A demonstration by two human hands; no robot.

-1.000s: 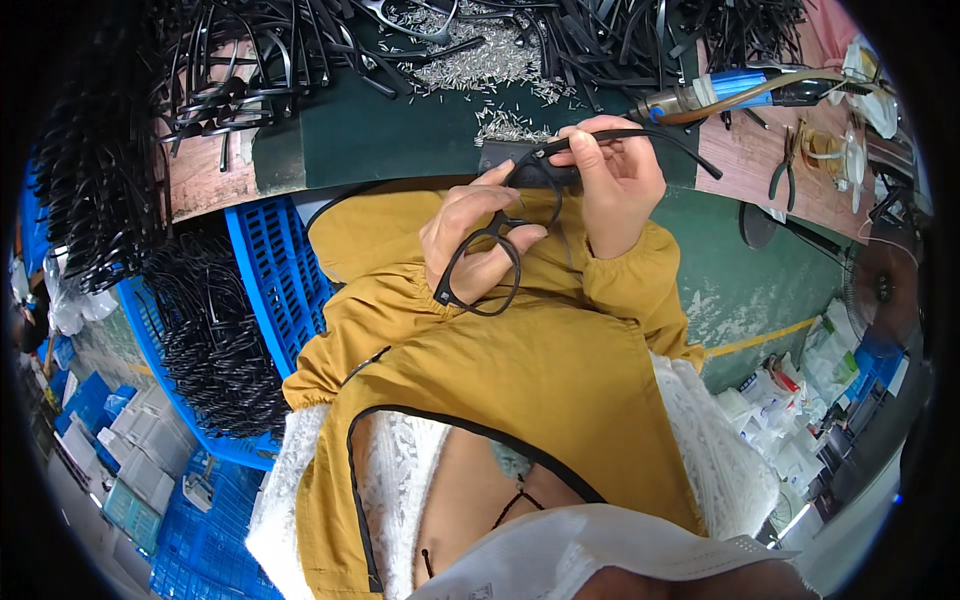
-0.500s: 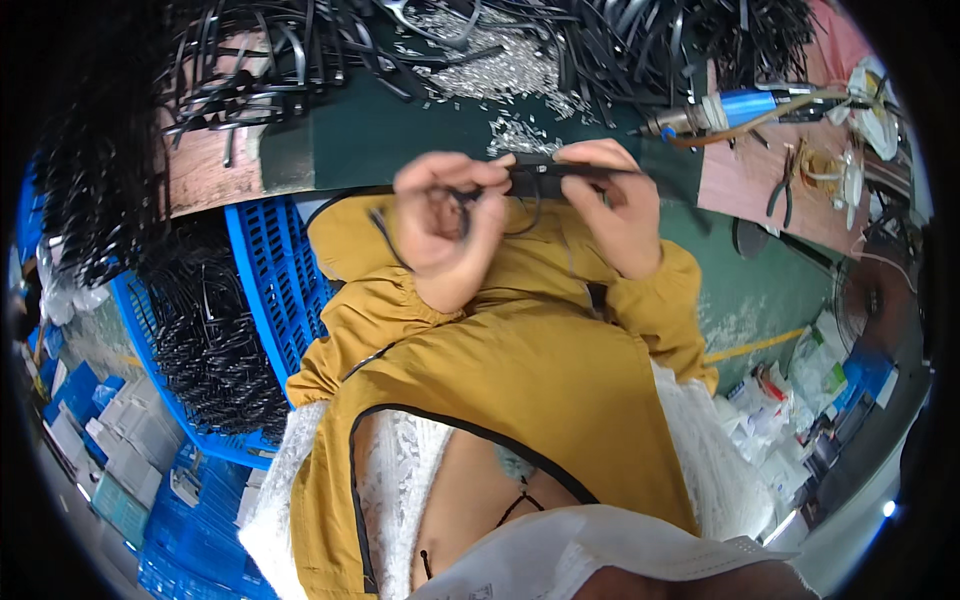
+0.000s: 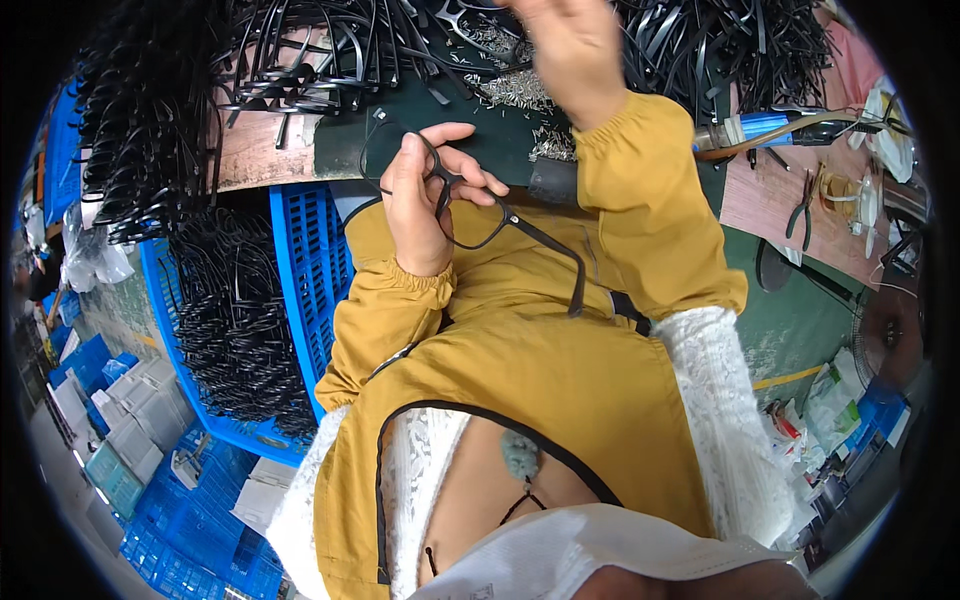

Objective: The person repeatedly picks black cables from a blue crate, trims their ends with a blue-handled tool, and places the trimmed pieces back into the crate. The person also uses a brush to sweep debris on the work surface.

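Observation:
My left hand [image 3: 418,205] is closed round the bridge of a black eyeglass frame [image 3: 553,243] near the bench's front edge. One temple arm of that frame sticks out toward the lower right, over my lap. On its other side a rim stands beyond my fingers, and I cannot make out a temple there. My right hand [image 3: 577,55] is stretched over the far part of the bench, beside a pile of black temple arms [image 3: 725,60]. It is smeared by motion and its fingertips run off the top edge. Below it lie many small silvery metal pieces [image 3: 518,90].
A blue powered screwdriver [image 3: 765,126] with a hose and a pair of pliers [image 3: 799,212] lie at the right. Eyeglass frames [image 3: 145,110] are heaped at the far left. More fill a blue crate [image 3: 297,290] beside my left arm. A dark block [image 3: 553,180] sits at the bench edge.
Both hands were together at the bench edge on the eyeglass frame. The right has let go and moved up and away; the left has turned the frame, its temple arm now angled toward me.

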